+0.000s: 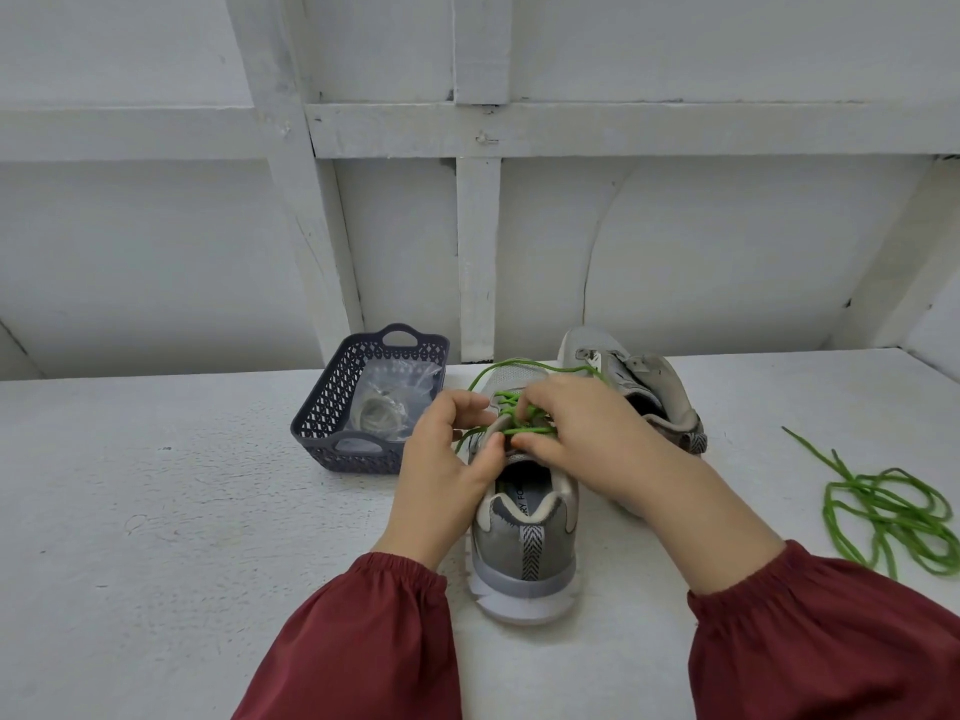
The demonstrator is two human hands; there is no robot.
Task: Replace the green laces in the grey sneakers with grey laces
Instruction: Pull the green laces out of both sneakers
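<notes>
A grey sneaker (pixel 524 553) stands in front of me with its heel towards me, still threaded with a green lace (pixel 511 402). My left hand (pixel 447 459) grips the sneaker's left collar by the eyelets. My right hand (pixel 576 428) pinches the green lace over the tongue, fingers curled. The second grey sneaker (pixel 649 376) lies behind and to the right, without a lace. A loose green lace (pixel 893 506) is coiled on the table at far right. Grey laces in a clear bag (pixel 384 407) lie in the basket.
A dark grey perforated plastic basket (pixel 332 397) with handles stands left of the sneakers. The white table (pixel 156 511) runs up to a white panelled wall (pixel 478 226) at the back. Dark red sleeves cover both my forearms.
</notes>
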